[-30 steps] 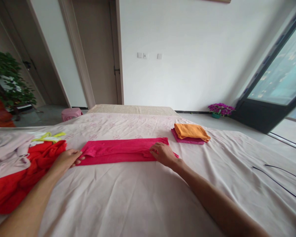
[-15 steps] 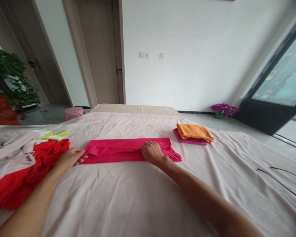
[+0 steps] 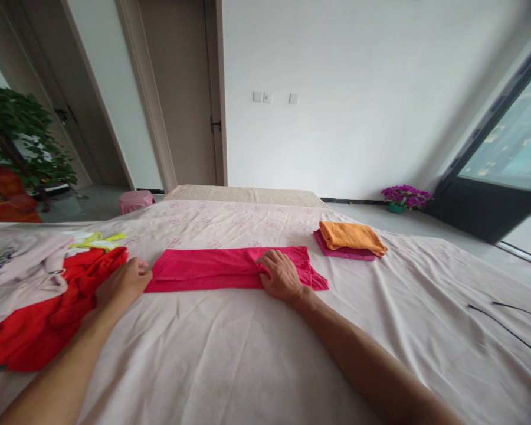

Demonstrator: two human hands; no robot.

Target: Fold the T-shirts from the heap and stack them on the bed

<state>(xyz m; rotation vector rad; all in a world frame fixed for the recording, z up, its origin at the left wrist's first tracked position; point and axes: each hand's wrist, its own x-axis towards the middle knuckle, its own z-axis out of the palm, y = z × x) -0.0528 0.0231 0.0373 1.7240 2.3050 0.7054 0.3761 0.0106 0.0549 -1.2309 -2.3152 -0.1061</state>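
Observation:
A bright pink garment (image 3: 207, 270), folded into a long strip, lies flat across the bed in front of me. Its right end shows uneven layers. My right hand (image 3: 281, 275) rests on the strip right of its middle, fingers curled over the cloth and a small crease gathered by the thumb. At the left end is my left hand (image 3: 130, 280), its fingers loosely bent beside the cloth's edge and slightly blurred. A crumpled red garment (image 3: 77, 283) lies just behind that hand, partly hidden by the forearm.
A folded orange cloth (image 3: 351, 236) sits on a folded magenta one (image 3: 336, 254) at the right. Pale clothes (image 3: 24, 260) are heaped at the left. Thin black cords (image 3: 508, 330) cross the bed sheet (image 3: 230, 354) at the right. A pink stool (image 3: 136, 200) stands beyond the bed.
My left hand has let go of the pink cloth's corner, which now lies flat. My right hand has shifted slightly right, creasing the cloth beside its thumb.

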